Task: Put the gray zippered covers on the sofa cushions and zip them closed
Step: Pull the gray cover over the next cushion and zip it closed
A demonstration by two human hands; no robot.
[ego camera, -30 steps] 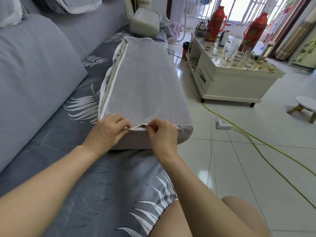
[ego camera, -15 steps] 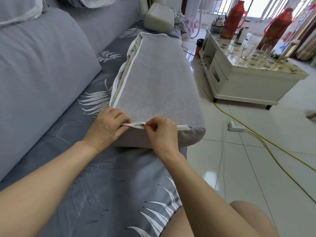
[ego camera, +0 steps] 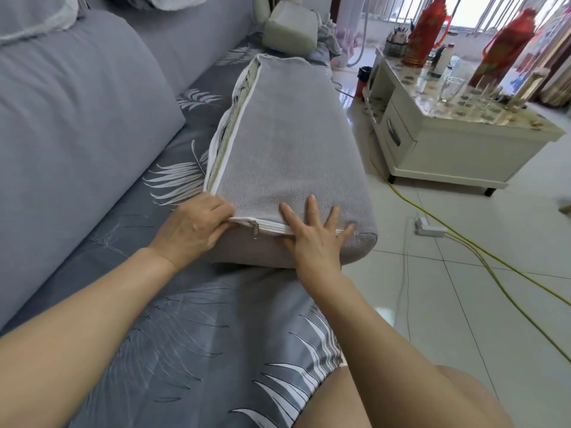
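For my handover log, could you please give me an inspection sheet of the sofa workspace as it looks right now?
Surface: sofa seat, leaf-print fabric.
Job's things: gray cover over the cushion, whose foam shows through the gaping long left side; near-end zipper appears zipped right of its pull.
Clutter: uncovered cushion at the sofa's far end.
Hands: left hand pinches the cover's corner; right hand rests flat, fingers spread, over the zipper.
Cables: yellow cable and power strip on the floor.
Surroundings: coffee table with red thermoses and glasses.
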